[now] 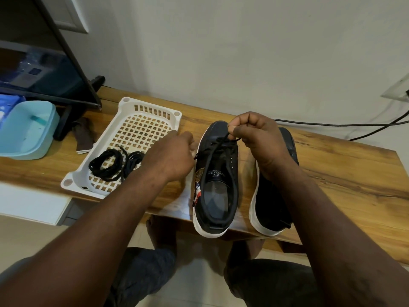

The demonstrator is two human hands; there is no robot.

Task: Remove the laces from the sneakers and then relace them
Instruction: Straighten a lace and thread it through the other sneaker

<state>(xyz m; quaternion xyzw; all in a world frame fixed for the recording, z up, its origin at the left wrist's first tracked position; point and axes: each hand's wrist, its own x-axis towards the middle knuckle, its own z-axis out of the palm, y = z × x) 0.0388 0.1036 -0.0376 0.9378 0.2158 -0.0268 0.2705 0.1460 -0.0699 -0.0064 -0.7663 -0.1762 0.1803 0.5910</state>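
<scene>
1. We stand at a wooden bench with two dark sneakers on it, heels toward us. The left sneaker sits upright with its opening visible; the right sneaker lies just beside it, largely hidden under our right forearm.
2. Right hand: thumb and forefinger are pinched together on a black lace, lifting it above the left sneaker's upper eyelets.
3. Left hand: curled at the shoe's left edge. A lace end seems to run toward it, but we cannot tell whether the fingers are closed on it.
4. A white slotted basket to the left holds two coiled dark laces, well apart from the shoes.
5. Our judgement: the lace is only partly through the left sneaker's eyelets. Whether it is coming out or going in, we cannot settle from this view.
6. Next move calls for steadying the shoe, keeping the lace taut and guiding its tip cleanly through one eyelet at a time.
</scene>
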